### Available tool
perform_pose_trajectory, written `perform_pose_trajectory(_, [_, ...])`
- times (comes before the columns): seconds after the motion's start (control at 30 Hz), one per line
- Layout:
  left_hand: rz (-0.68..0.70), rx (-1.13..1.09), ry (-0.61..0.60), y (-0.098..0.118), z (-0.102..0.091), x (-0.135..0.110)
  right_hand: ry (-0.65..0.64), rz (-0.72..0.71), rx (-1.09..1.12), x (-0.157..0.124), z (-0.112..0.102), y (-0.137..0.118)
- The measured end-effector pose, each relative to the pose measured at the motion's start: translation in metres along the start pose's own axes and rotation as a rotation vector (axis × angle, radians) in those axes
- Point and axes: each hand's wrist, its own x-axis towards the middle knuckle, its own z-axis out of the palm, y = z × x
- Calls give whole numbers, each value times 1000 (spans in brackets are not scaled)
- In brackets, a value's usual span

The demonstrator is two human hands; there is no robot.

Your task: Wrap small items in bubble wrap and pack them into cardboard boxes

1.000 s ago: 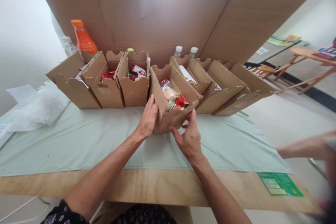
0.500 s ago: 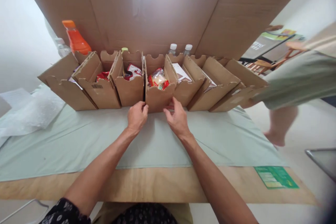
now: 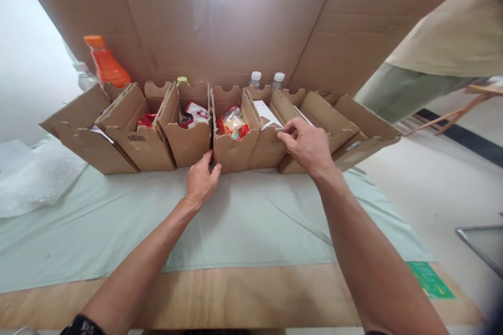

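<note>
A row of tall open cardboard boxes stands on the cloth. My left hand (image 3: 201,179) is at the lower left corner of the middle cardboard box (image 3: 232,155), its forefinger by the side and thumb near the front. That box holds a red and clear snack packet (image 3: 233,123). My right hand (image 3: 308,145) is closed at the top front rim of the neighbouring cardboard box (image 3: 267,151), thumb and forefinger close together; the other fingers are curled. Inside this box is a white card or carton (image 3: 265,113). A red packet (image 3: 146,121) and a white and dark red packet (image 3: 196,113) sit in boxes to the left.
A large cardboard panel (image 3: 223,26) rises behind the row. An orange bottle (image 3: 108,65) and white-capped bottles (image 3: 255,78) stand behind the boxes. Bubble wrap (image 3: 37,178) lies left, a green card (image 3: 430,280) front right. Another person (image 3: 444,47) is beyond the table's right end.
My right hand has left the middle box's lower right corner and moved up and right to the neighbouring box's rim. My left hand stays at its corner. The other person has moved.
</note>
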Motion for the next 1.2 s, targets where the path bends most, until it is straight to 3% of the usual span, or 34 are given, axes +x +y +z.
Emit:
perform_pose_trajectory(0.27, [-33,187,-36,5,-10,9,57,79,-164,-29,-4,-14])
perform_pose_trajectory(0.47, [-82,318,-43,11,-9,10,33,140,-189,-23,-2,-20])
perform_pose_trajectory(0.57, [-120,350,-56,10,-10,15,28,99,-104,-23,-1,-17])
perform_pose_trajectory(0.7, [-110,335,-125,9,-19,8,92,-58,91,-38,-7,-29])
perform_pose_trajectory(0.8, [-33,281,-229,9,-31,-21,71,-233,220,-50,-9,-62])
perform_pose_trajectory(0.93, [47,179,-309,3,-45,-85,-226,-394,183,-43,8,-136])
perform_pose_trajectory(1.03, [67,-18,-277,-14,-57,-133,-384,-379,-1,-25,29,-188])
perform_pose_trajectory(1.1, [51,-90,-254,-29,-68,-158,-389,-324,-108,-15,40,-209])
perform_pose_trajectory(1.2, [41,-112,-183,-51,-88,-180,-320,-222,-197,-9,47,-219])
